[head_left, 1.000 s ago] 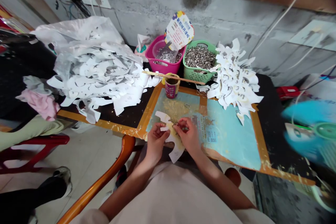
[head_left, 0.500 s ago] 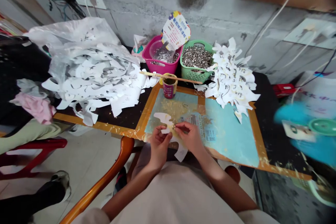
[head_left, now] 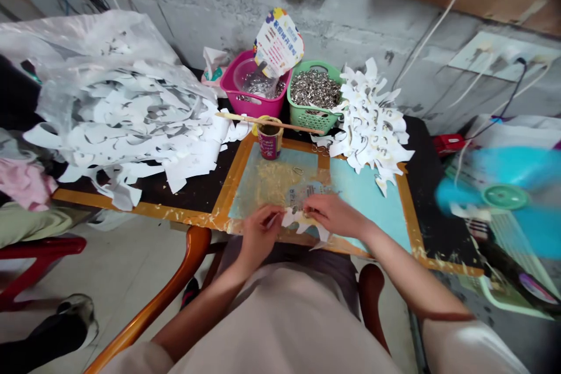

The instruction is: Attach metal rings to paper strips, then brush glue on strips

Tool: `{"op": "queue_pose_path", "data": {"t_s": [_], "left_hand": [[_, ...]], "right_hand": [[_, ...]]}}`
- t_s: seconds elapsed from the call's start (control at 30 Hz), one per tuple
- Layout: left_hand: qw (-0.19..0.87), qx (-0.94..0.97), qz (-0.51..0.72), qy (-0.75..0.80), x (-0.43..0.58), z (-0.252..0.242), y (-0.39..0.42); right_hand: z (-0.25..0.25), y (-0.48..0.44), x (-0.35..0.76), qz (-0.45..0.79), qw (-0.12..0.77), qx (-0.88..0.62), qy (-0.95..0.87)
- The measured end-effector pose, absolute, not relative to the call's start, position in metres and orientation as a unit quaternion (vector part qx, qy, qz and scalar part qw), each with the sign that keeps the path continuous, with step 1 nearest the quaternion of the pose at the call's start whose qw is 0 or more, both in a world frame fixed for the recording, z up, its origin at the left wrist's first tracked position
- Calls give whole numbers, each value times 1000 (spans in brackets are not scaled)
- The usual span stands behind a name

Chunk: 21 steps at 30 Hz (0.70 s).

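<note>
The white cut-out (head_left: 312, 225), pinched at the near edge of the surface (head_left: 442, 228) by the fingers of the left hand (head_left: 262, 232) and right hand (head_left: 336, 215), is judged light, flexible (possibly tacky where yellowed) and best held by its margins.

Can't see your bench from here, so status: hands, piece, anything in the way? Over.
Left hand pinching a white, irregularly cut sheet. Right hand at its other side, grip unclear. Loose silver oval metal ring beyond, not between the hands.

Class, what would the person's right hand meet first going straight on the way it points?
Most likely the left hand, across the white cut piece between them; depth is unclear from one view.
</note>
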<state>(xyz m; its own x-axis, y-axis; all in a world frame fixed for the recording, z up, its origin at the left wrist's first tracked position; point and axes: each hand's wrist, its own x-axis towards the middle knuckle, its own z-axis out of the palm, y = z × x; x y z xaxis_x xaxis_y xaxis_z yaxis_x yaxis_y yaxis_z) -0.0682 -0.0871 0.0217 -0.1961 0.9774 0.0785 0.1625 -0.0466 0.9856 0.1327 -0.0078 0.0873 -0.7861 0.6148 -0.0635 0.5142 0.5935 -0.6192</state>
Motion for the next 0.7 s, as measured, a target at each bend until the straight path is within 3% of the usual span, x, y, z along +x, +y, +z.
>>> {"op": "queue_pose_path", "data": {"t_s": [0.2, 0.37, 0.5, 0.7], "left_hand": [[182, 672, 372, 613, -83, -7, -108], [263, 660, 461, 533, -97, 9, -103], [207, 535, 578, 581, -98, 27, -85], [280, 739, 369, 489, -81, 12, -64]], "right_hand": [[34, -13, 120, 160, 70, -350, -920], [29, -14, 124, 202, 81, -355, -909], [28, -15, 123, 234, 80, -352, -903], [29, -17, 115, 275, 106, -366, -883]]}}
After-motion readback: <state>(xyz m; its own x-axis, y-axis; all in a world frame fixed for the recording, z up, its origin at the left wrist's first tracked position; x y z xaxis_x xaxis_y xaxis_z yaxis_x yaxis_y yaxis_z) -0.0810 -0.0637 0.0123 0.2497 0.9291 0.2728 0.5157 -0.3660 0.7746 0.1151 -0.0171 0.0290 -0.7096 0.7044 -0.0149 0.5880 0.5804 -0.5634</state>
